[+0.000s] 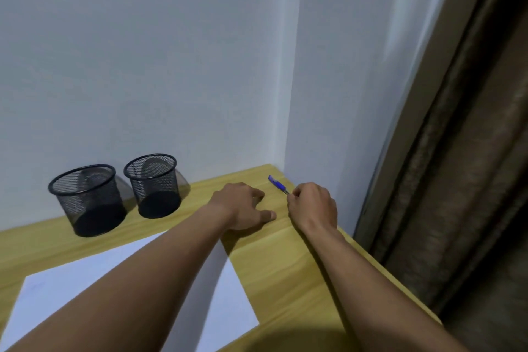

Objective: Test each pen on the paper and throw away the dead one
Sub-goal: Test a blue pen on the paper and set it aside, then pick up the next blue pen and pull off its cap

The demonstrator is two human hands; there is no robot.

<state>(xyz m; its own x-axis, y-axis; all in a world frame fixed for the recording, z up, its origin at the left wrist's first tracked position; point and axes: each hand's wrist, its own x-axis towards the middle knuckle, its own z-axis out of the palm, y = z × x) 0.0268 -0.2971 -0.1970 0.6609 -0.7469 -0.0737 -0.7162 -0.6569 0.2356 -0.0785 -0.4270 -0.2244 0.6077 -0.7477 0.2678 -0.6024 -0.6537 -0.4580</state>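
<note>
Mesh cups: the left cup (87, 200) and right cup (154, 186) stand side by side on the desk (285, 266), against the wall (143, 66).
Paper (225, 288): on the desk, before the cups.
Pen (277, 184): far right corner, pinched by the right hand (313, 207).
Left hand (243, 206): on the desk, between cups and pen.
Curtain (457, 180): right of the desk.

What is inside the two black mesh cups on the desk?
Both mesh cups look empty: through the mesh only their dark solid bottoms show, no pens. The one pen in view, blue, is in the right hand by the wall corner.
</note>
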